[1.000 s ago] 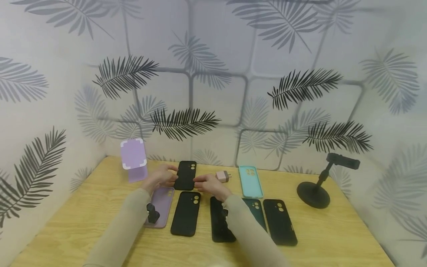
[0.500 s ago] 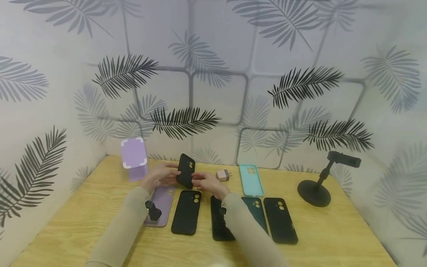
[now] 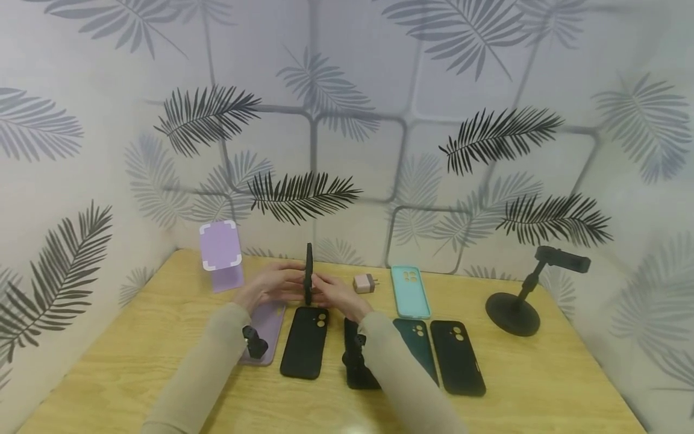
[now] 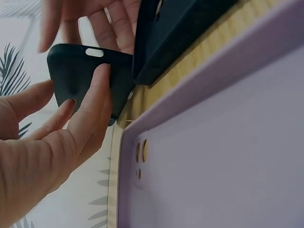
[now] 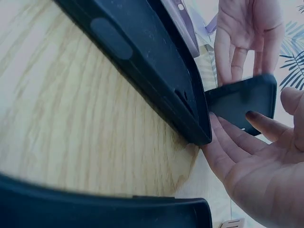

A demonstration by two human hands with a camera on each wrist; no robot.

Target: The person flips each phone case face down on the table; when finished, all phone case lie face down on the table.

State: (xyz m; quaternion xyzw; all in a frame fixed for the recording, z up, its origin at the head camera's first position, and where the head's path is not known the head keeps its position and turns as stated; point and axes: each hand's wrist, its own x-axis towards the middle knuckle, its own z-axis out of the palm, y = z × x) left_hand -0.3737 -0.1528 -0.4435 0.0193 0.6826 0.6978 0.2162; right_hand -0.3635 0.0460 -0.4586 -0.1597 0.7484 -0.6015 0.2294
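Black case (image 3: 309,270) edgewise, long axis forward.

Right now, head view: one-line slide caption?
Left hand and right hand hold a black phone case, seen edge-on, over a wood-grain table.

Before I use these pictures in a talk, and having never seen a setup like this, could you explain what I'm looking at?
There is no machine here, just a person's bare left hand and right hand. The wide picture comes from a camera on the person's head. The tilted close-ups come from the left wrist camera and the right wrist camera.

On the wooden table lie a purple case, a light blue case, a dark green case and several black cases, plus a charger plug. A purple stand is at the left, a black stand at the right.

Between them, the hands hold one black phone case, seen edge-on in the wide picture.
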